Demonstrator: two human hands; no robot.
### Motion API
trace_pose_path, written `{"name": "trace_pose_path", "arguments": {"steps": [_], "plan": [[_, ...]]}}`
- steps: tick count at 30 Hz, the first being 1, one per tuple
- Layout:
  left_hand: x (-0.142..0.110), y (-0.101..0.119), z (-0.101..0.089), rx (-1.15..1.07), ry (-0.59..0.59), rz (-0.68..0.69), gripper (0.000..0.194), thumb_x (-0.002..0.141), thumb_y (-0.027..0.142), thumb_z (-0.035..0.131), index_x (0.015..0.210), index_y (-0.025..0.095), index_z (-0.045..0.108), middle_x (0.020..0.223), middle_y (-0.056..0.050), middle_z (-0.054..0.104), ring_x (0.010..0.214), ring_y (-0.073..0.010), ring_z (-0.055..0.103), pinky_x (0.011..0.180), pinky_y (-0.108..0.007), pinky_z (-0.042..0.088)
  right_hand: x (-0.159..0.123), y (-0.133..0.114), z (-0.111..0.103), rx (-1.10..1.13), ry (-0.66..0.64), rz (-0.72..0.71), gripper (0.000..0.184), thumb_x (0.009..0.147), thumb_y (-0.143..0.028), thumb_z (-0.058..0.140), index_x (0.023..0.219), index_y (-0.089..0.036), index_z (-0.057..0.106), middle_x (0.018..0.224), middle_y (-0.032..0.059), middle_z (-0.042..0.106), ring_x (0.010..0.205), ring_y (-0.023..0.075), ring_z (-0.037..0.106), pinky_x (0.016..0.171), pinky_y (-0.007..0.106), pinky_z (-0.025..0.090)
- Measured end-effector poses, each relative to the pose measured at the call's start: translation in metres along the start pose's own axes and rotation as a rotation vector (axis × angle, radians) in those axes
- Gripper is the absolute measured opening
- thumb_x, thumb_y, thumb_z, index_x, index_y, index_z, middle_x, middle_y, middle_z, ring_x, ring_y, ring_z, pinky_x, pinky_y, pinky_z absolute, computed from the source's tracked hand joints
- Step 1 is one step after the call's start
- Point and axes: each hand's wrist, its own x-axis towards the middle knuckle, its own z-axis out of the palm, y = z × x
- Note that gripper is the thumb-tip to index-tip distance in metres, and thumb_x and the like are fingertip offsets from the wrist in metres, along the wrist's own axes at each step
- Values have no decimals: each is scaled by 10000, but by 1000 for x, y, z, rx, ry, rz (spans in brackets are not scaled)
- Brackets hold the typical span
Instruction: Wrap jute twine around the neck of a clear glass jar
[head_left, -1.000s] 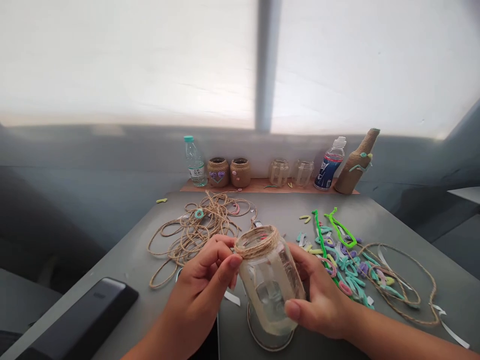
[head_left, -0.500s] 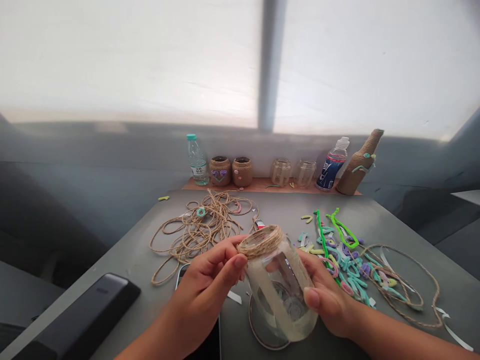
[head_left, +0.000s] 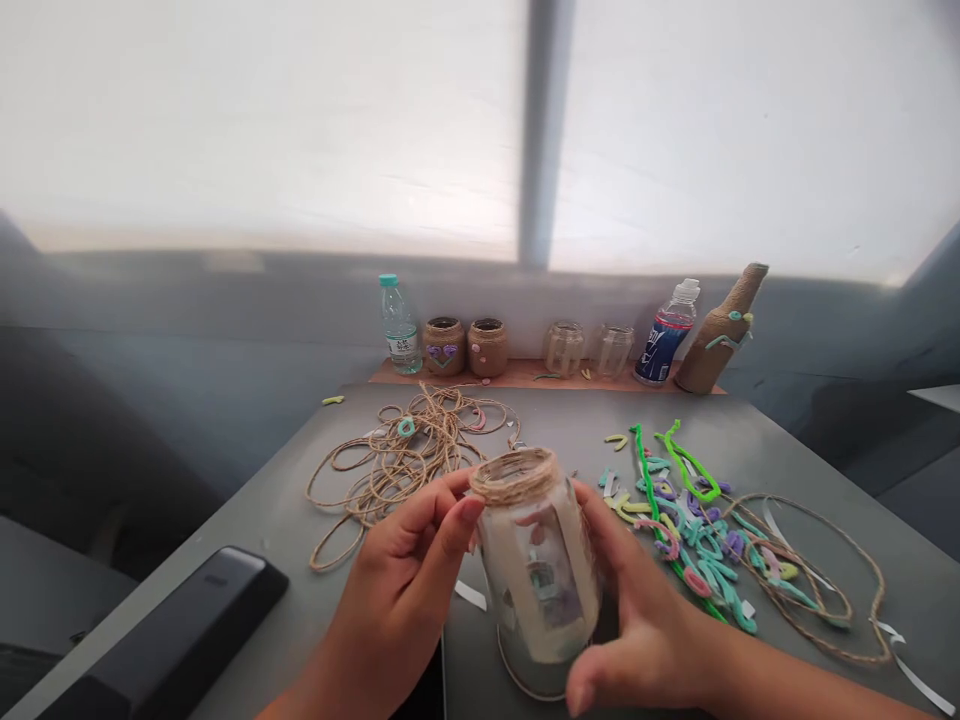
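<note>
Both my hands hold a clear glass jar (head_left: 536,570) upright above the grey table. Several turns of jute twine (head_left: 514,476) wrap its neck, and a pale paper-like strip runs down its side. My left hand (head_left: 405,580) grips the jar's left side below the neck. My right hand (head_left: 645,625) cups its right side, with the thumb low near the base. A thin round ring or lid (head_left: 517,675) lies on the table under the jar, partly hidden by it. A loose tangle of jute twine (head_left: 405,465) lies just beyond my left hand.
Colored pipe cleaner pieces (head_left: 690,530) and more twine (head_left: 817,580) lie to the right. A black rectangular case (head_left: 180,625) sits at the near left. A far ledge (head_left: 540,372) holds plastic bottles, glass jars, and twine-wrapped jars and a bottle.
The jar has turned from tilted to nearly upright and rotated in my hands. My right hand has slid lower on it, and the view has shifted slightly.
</note>
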Motion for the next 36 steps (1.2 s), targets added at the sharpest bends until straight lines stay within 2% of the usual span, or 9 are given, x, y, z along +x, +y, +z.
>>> {"name": "trace_pose_path", "arguments": {"steps": [3, 7, 12, 17, 23, 29, 32, 34, 36], "plan": [[0, 1, -1, 0, -28, 3, 323, 1010, 355, 555, 721, 210, 555, 1195, -58, 672, 1096, -242, 597, 869, -302, 486, 0, 1, 1, 1, 4, 27, 921, 750, -428, 873, 1507, -289, 369, 1474, 139, 509, 1366, 338, 488, 1173, 482, 340], [2, 1, -4, 136, 16, 29, 363, 999, 394, 565, 681, 221, 582, 1026, -67, 698, 1271, -290, 526, 974, -344, 431, 3, -7, -2, 43, -21, 44, 816, 820, -557, 758, 1497, -252, 420, 1386, 136, 574, 1271, 334, 558, 1076, 448, 443], [4, -3, -9, 246, 28, 45, 396, 995, 398, 563, 643, 224, 608, 865, -64, 697, 1186, -282, 566, 908, -322, 436, 6, -18, -5, 51, -41, 140, 686, 803, -683, 659, 1329, -247, 600, 1126, 91, 671, 1008, 300, 628, 861, 392, 518], [6, 1, -8, 92, -165, 11, 376, 1029, 384, 499, 711, 211, 602, 882, -29, 692, 809, -185, 615, 764, -281, 461, 7, -19, -4, 115, -104, 141, 624, 795, -701, 614, 1159, -199, 680, 1001, 79, 641, 826, 237, 566, 726, 338, 462], [4, 3, -5, 48, -212, 19, 340, 1029, 341, 497, 750, 206, 636, 867, -43, 689, 838, -204, 631, 835, -318, 501, 6, -12, -4, 198, -89, 165, 580, 787, -664, 628, 1136, -202, 662, 982, 70, 625, 761, 210, 526, 684, 318, 424], [0, -8, -5, 20, -165, -24, 348, 1033, 358, 486, 742, 221, 619, 840, -43, 699, 835, -216, 661, 844, -346, 527, 6, -16, -4, 195, -113, 209, 606, 780, -689, 640, 1128, -194, 669, 1016, 83, 648, 780, 221, 563, 699, 335, 465], [0, -9, -4, 39, -87, -24, 361, 1012, 381, 522, 708, 215, 623, 803, -51, 687, 795, -222, 641, 800, -345, 533, 4, -17, -4, 219, -116, 236, 650, 811, -688, 647, 1258, -216, 622, 1173, 108, 633, 924, 262, 603, 754, 353, 501], [1, -8, -4, 53, -39, -27, 371, 1004, 393, 535, 693, 211, 623, 768, -48, 667, 749, -214, 616, 754, -332, 528, 5, -15, -3, 259, -113, 252, 805, 775, -706, 709, 1410, -258, 498, 1276, 119, 594, 1042, 290, 602, 785, 355, 513], [3, -6, -4, 60, -16, -36, 370, 1001, 398, 540, 692, 210, 620, 739, -36, 641, 716, -202, 589, 718, -316, 514, 6, -13, -2, 282, -89, 241, 1033, 644, -675, 850, 1482, -291, 383, 1225, 100, 603, 1071, 288, 602, 813, 341, 508]]}}
